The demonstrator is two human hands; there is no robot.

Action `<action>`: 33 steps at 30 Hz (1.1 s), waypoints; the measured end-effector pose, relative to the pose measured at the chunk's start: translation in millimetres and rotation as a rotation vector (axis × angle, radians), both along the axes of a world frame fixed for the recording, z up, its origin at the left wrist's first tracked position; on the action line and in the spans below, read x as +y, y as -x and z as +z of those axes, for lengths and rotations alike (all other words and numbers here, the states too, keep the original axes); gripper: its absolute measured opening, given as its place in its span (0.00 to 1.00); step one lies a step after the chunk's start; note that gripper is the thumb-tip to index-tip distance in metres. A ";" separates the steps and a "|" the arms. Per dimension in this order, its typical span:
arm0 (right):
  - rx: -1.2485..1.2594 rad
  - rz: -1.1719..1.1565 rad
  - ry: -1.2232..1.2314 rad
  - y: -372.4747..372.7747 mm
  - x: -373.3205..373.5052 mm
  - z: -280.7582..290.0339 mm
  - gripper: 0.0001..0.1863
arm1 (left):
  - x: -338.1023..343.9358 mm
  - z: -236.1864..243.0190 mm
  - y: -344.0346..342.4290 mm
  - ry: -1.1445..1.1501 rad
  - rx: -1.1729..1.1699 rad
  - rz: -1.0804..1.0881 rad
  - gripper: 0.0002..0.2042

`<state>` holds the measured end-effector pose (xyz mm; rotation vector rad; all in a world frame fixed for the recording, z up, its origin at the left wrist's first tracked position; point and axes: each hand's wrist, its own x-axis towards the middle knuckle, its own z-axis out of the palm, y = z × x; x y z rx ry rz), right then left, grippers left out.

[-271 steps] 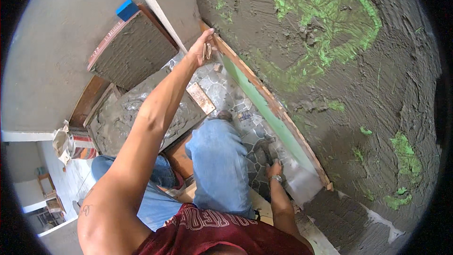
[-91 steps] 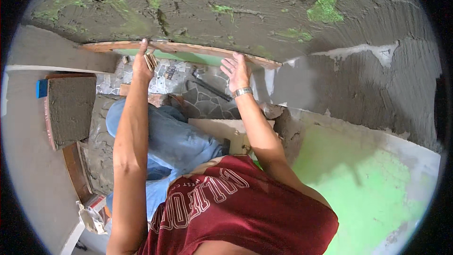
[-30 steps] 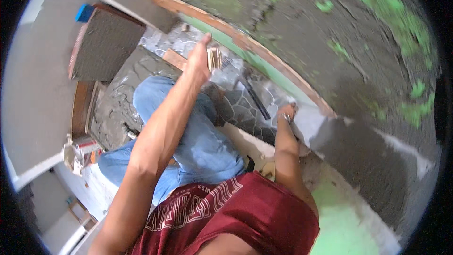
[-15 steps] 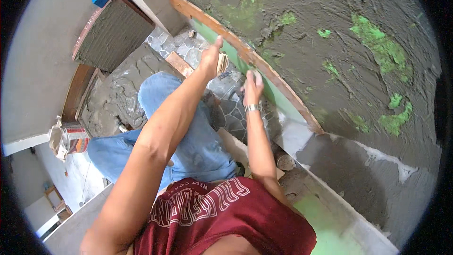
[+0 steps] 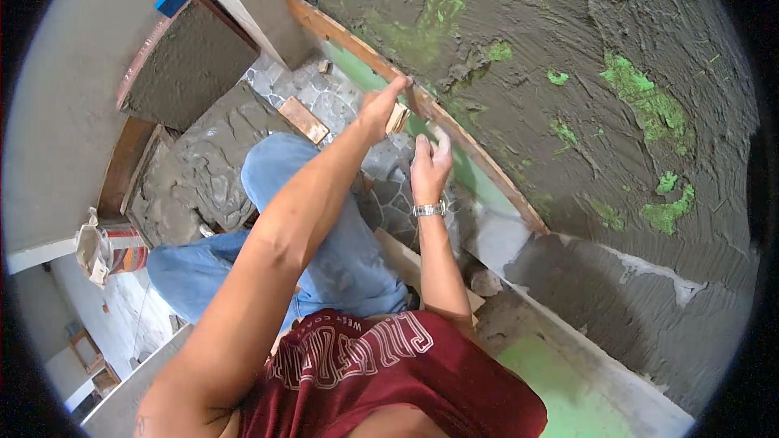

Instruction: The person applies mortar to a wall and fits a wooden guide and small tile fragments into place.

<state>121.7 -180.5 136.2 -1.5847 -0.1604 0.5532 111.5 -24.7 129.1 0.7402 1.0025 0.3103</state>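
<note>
Your left hand (image 5: 379, 112) clasped thin wooden pieces (image 5: 398, 119), seemingly freeing its thumb (image 5: 397, 86) for the wooden strip (image 5: 495, 175); I couldn't tell your right hand's (image 5: 430, 172) grip.

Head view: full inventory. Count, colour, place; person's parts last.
Plastered wall: 1, grey with green patches, upper right.
Wooden batten: 1, brown, along that wall's lower edge.
Wooden strips: count unclear, tan, in left hand.
Stone-pattern floor: 1, grey, below batten.
Flat wood piece: 1, tan, on floor beside mortar.
Small block: 1, tan, on floor near batten.
Mortar: 1 heap, grey, left.
Mortar-coated board: 1, grey, upper left.
Blue block: 1, blue, board's top corner.
Crumpled sack: 1, off-white, far left.
Jeans: 1 pair, blue, centre.
Shirt: 1, maroon, bottom.
Watch: 1, silver, right wrist.
Left hand: 1, bare, by batten.
Right hand: 1, bare, nearer the body.
</note>
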 end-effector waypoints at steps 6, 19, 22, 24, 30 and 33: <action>-0.800 0.135 0.485 -32.8 17.7 33.9 0.30 | -3.8 3.0 -2.7 0.065 -0.078 -0.023 0.21; -0.447 0.183 0.381 -25.2 14.6 52.2 0.26 | -8.0 18.1 3.1 0.080 -0.073 -0.045 0.25; -0.389 0.256 0.412 -26.4 21.2 67.6 0.25 | -7.0 13.7 3.1 0.109 -0.117 -0.054 0.28; -0.586 0.226 0.351 -35.8 33.3 46.2 0.24 | -5.5 6.5 0.4 0.106 -0.131 -0.056 0.30; -0.657 0.230 0.568 -27.9 70.8 75.4 0.17 | 4.2 -5.8 3.2 0.050 -0.188 -0.039 0.26; -0.727 0.246 0.685 -39.5 68.5 68.4 0.16 | -9.3 8.7 -1.3 0.145 -0.139 -0.068 0.25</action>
